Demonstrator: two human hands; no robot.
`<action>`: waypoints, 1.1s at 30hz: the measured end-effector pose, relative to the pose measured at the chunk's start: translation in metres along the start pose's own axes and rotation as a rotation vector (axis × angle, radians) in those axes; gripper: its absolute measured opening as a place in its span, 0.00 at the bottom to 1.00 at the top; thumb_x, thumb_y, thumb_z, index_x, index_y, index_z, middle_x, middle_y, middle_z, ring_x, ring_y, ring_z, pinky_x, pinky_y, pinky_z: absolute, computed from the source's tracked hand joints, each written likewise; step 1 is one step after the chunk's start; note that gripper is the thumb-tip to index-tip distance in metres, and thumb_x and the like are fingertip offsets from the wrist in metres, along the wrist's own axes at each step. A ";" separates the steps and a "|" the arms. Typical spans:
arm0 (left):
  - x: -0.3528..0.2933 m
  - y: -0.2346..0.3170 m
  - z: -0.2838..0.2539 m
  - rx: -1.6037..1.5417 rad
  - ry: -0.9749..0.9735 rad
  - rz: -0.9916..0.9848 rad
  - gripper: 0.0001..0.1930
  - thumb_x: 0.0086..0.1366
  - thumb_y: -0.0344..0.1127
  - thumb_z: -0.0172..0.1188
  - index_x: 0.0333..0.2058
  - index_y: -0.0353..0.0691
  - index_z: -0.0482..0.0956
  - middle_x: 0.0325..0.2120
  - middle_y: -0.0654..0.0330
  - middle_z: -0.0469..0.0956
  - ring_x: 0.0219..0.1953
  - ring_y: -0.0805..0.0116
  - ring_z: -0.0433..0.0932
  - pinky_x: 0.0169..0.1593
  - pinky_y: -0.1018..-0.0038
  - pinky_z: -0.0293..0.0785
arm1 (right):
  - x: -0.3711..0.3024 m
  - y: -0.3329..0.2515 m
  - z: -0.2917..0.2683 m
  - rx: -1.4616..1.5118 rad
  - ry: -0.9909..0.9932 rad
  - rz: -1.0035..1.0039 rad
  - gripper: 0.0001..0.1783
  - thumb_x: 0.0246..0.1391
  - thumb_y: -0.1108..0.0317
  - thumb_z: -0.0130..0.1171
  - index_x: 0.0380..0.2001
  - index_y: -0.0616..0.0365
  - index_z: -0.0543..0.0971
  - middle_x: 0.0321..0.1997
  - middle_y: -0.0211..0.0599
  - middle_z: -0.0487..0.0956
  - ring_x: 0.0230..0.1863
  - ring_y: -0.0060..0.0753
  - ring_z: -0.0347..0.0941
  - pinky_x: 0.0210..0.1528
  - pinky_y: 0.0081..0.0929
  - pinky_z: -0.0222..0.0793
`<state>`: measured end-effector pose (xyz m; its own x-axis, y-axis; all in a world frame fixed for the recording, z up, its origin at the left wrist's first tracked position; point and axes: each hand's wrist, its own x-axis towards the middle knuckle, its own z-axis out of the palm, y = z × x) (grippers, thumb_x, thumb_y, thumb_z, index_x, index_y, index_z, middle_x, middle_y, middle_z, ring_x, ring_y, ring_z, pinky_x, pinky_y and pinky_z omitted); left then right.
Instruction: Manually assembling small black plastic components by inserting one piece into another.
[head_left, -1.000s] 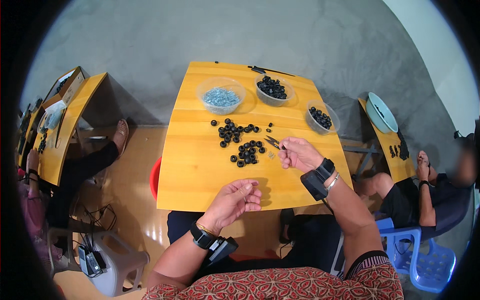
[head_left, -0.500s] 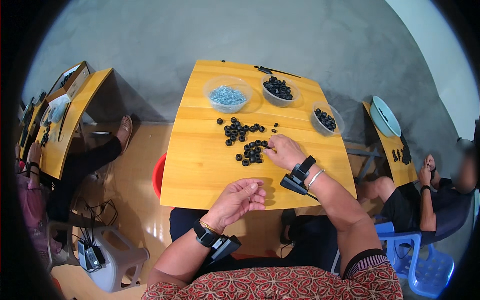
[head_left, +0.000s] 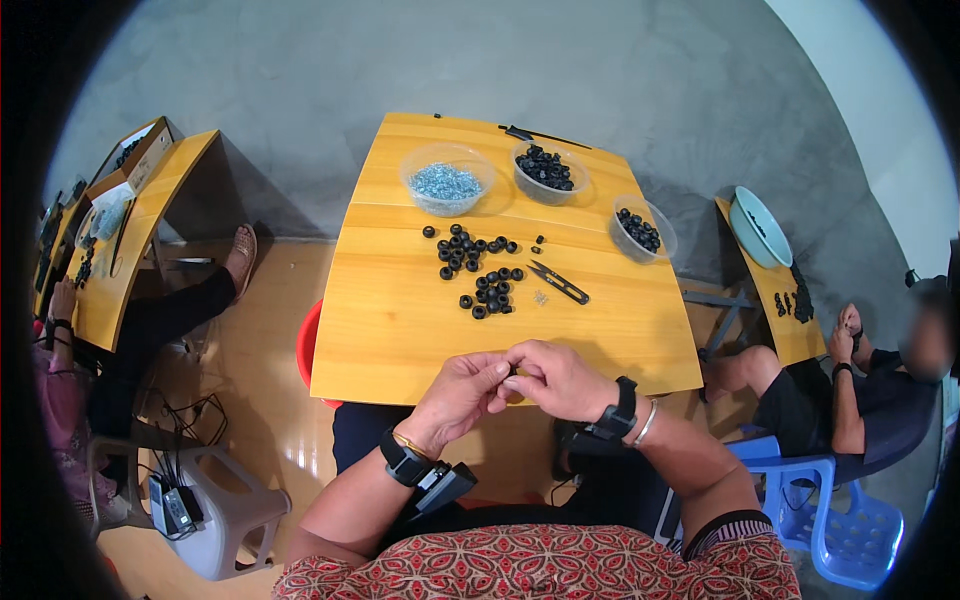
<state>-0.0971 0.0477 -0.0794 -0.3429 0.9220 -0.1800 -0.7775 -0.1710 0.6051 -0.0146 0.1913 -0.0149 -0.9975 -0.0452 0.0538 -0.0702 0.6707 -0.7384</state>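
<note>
Over the table's near edge my left hand [head_left: 462, 396] and my right hand [head_left: 566, 382] meet, fingertips together. Between them both pinch a small black part [head_left: 514, 370], mostly covered by the fingers. Beyond the hands, on the wooden table [head_left: 400, 340], lie two loose groups of black rounded parts with holes, a farther group [head_left: 456, 251] and a nearer group [head_left: 490, 292]. To their right rest black thread snips [head_left: 560, 283], next to a little heap of tiny pale bits [head_left: 541, 297]. Two small black pieces [head_left: 538, 245] sit just behind the snips.
Along the far side stand a clear bowl [head_left: 410, 192] of small bluish shiny pieces, a clear bowl [head_left: 571, 192] of black parts and, to the right, another clear bowl [head_left: 665, 245]. A long dark tool [head_left: 545, 135] lies at the back. People work at side tables left and right.
My right hand has moved from beside the nearer black group back toward me, meeting my left hand at the near edge. The snips and tiny bits it covered now show.
</note>
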 end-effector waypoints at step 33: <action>0.002 0.003 -0.001 -0.086 -0.034 0.023 0.12 0.62 0.36 0.48 0.35 0.32 0.72 0.24 0.61 0.72 0.22 0.74 0.67 0.29 0.77 0.68 | 0.059 0.087 -0.043 -0.532 0.063 0.155 0.09 0.47 0.70 0.48 0.34 0.58 0.67 0.27 0.49 0.75 0.33 0.53 0.70 0.35 0.43 0.65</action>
<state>-0.1003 0.0487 -0.0790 -0.3440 0.9285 -0.1398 -0.8128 -0.2199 0.5395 -0.0795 0.2786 -0.0473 -0.9928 0.1175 0.0239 0.1049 0.9478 -0.3010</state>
